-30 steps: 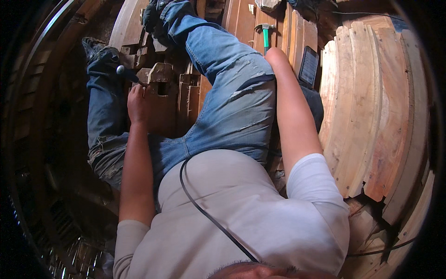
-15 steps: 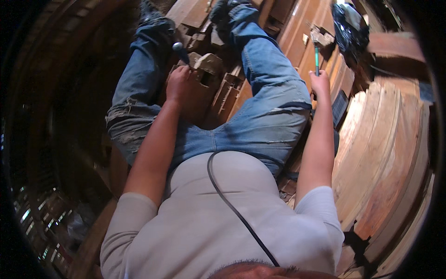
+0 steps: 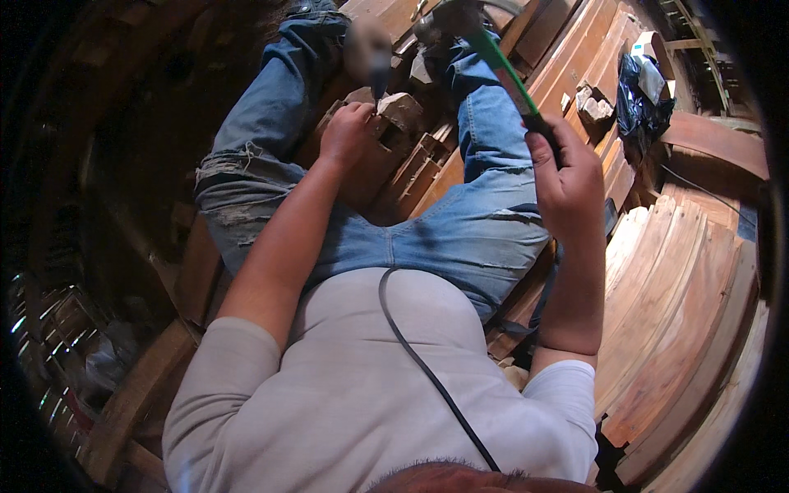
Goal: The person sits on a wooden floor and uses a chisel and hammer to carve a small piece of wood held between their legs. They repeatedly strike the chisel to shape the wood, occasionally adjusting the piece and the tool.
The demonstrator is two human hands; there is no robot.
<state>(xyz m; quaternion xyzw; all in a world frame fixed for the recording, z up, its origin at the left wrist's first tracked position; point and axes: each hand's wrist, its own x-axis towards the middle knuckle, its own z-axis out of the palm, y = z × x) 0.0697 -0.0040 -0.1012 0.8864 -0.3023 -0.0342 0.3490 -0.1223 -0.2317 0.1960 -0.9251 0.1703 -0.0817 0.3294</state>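
Note:
My left hand point(image 3: 347, 134) is closed low around a chisel point(image 3: 379, 71) with a dark blue handle, its upper end smeared by motion. The chisel stands nearly upright over a notched wooden block point(image 3: 401, 109) between my legs; my fingers hide its lower end. Raised on the right, my right hand point(image 3: 567, 168) grips the black end of a claw hammer point(image 3: 505, 72) with a green handle. The hammer's metal head is up near the top edge, to the right of the chisel and apart from it.
Both legs in torn blue jeans point(image 3: 472, 197) flank the block. Reddish boards point(image 3: 567, 53) lie ahead, with a chunk of wood point(image 3: 593, 105) and a black plastic bag point(image 3: 641, 99) on the right. Pale planks point(image 3: 657, 296) are stacked at my right side. A black cable point(image 3: 423, 374) crosses my shirt.
My right hand has lifted the hammer up and toward the middle from low on the right. My left hand stays on the chisel at the block; the view has shifted slightly.

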